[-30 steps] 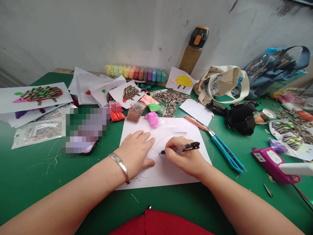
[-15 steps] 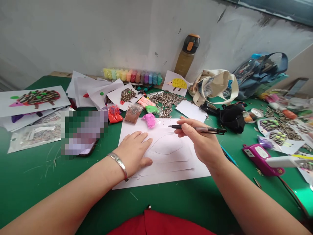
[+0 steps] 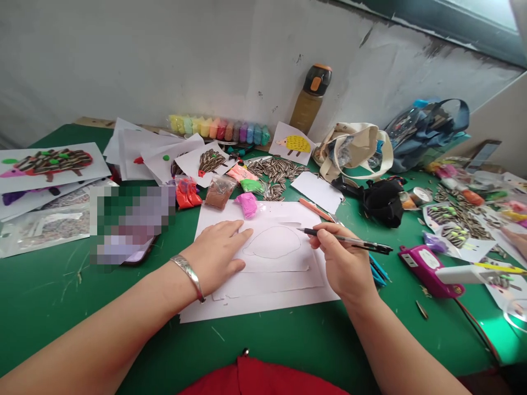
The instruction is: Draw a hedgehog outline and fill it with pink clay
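Observation:
My left hand (image 3: 220,255) lies flat with its fingers spread on white paper (image 3: 263,304) layered in several sheets. A thin oval outline with a pointed left end is drawn on the top sheet (image 3: 274,243). Between the thumb and fingers of my right hand (image 3: 346,260) is a black pen (image 3: 354,241), held almost level, its tip pointing left beside the right end of the outline. The tip looks slightly above the paper, though contact is hard to judge. Bags of pink clay (image 3: 247,204) and brown clay (image 3: 220,192) sit at the paper's far edge.
Behind the paper lie a pile of sunflower seeds (image 3: 278,171), a row of coloured clay packs (image 3: 220,130) and a bottle (image 3: 309,99). Finished hedgehog pictures (image 3: 49,164) lie left. A magenta glue gun (image 3: 430,271) is at right, and another person's hand (image 3: 516,241) shows at the edge.
My right hand has lowered slightly, bringing the pen down beside the outline's right end and uncovering an orange stick behind it. My left hand stays on the paper. The view has shifted a little.

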`<state>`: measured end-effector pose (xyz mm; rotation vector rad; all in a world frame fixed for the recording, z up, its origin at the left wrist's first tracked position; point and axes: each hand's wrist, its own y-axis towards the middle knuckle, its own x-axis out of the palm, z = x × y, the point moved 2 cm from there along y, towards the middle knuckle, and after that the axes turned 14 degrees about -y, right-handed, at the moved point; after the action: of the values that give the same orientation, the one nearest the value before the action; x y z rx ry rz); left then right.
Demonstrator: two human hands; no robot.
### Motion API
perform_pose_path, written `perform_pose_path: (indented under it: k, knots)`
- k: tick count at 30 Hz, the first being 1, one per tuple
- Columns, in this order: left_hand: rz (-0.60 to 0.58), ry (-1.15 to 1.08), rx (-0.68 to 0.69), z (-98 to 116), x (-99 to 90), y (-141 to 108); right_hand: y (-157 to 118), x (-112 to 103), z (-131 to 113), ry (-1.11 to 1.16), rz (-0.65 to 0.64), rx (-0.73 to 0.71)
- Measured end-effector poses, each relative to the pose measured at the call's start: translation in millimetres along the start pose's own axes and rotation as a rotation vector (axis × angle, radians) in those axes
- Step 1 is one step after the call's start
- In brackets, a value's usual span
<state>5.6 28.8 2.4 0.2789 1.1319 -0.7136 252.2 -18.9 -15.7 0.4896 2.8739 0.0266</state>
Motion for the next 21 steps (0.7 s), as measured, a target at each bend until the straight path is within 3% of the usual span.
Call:
perform_pose_path:
  k: [11, 17, 21]
  knots:
    - [-0.038, -0.022, 0.01, 1, -4.0, 1, 5, 10, 6, -0.05, -0.095, 0.046]
    - [0.022, 0.025, 0.057, -3, 4.0, 2, -9, 14, -10, -0.356, -0.232, -0.075]
    - [0.026, 0.032, 0.058, -3, 6.5, 3, -20, 22, -14, -0.443, -0.346, -0.101]
